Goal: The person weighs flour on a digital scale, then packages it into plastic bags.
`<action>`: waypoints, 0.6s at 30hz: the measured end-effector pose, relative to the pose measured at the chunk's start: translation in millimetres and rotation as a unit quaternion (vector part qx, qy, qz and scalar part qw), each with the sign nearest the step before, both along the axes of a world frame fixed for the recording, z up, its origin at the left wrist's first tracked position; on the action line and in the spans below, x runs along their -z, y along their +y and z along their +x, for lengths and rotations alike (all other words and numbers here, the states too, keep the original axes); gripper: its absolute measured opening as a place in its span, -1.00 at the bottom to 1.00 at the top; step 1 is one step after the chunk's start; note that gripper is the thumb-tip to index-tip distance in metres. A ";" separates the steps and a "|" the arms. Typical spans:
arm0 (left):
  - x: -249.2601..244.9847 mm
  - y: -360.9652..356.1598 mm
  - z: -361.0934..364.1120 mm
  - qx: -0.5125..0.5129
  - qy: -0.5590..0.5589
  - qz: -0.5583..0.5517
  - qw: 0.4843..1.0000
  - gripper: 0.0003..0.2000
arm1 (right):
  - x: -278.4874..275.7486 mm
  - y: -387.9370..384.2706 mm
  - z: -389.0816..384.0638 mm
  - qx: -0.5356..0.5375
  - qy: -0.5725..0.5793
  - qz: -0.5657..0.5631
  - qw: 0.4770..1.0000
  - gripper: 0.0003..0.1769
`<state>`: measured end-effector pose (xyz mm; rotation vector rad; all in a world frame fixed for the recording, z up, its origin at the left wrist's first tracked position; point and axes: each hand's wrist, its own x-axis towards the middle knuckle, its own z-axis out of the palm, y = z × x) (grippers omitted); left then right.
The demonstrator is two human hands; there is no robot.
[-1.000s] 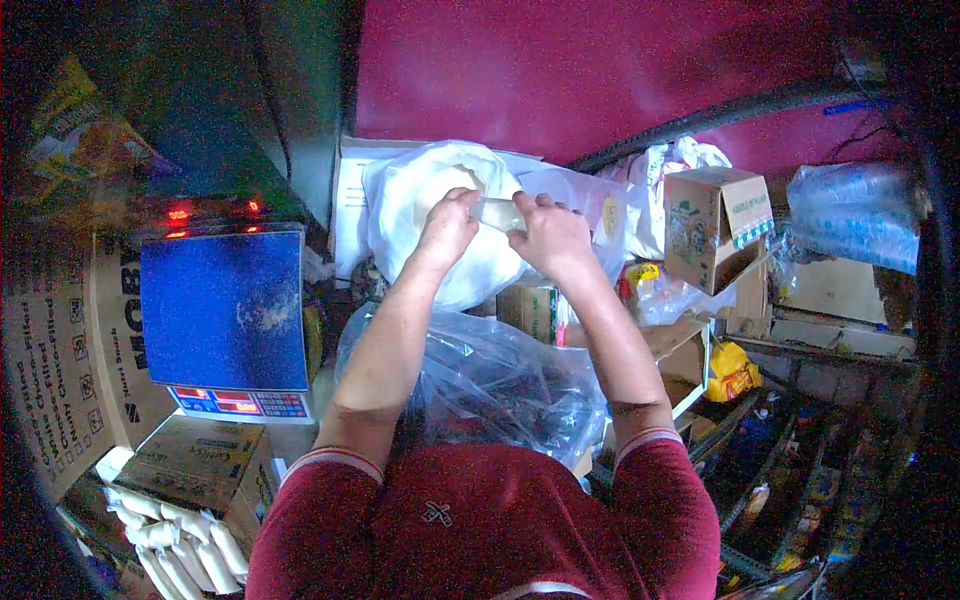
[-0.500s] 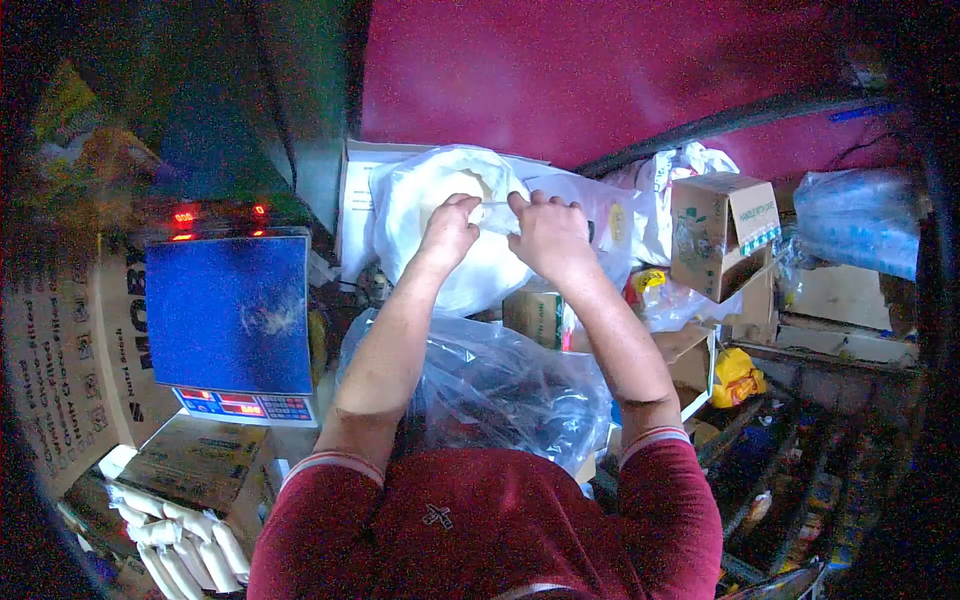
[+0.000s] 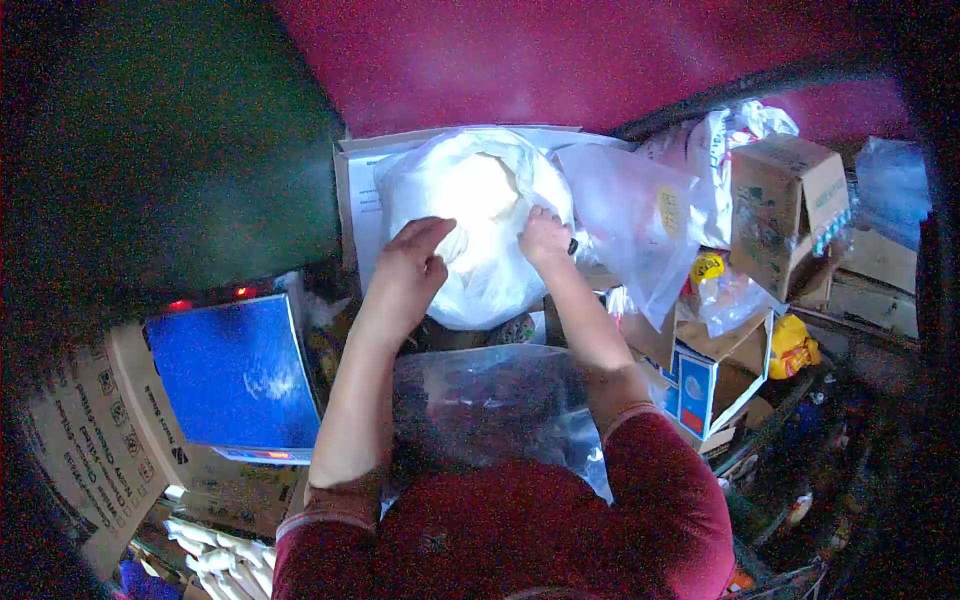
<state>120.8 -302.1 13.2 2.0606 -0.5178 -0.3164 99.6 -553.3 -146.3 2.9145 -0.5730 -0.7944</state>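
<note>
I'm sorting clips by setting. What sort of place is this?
Probably a small shop's stock or packing corner. A blue-topped weighing scale sits beside the person, cartons and plastic bags are piled around, and the left hand and right hand are on a big white bag.

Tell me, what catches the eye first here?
A bulging white plastic bag fills the top centre, with the left hand laid on it and the right hand pinching its plastic. At left, a scale with a bright blue platform shows small red lights.
</note>
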 end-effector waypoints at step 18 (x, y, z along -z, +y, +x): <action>-6.2 -6.0 11.1 -0.005 0.043 -0.006 0.999 -0.57 | 51.2 18.4 41.2 0.046 -0.189 0.313 0.930 -0.37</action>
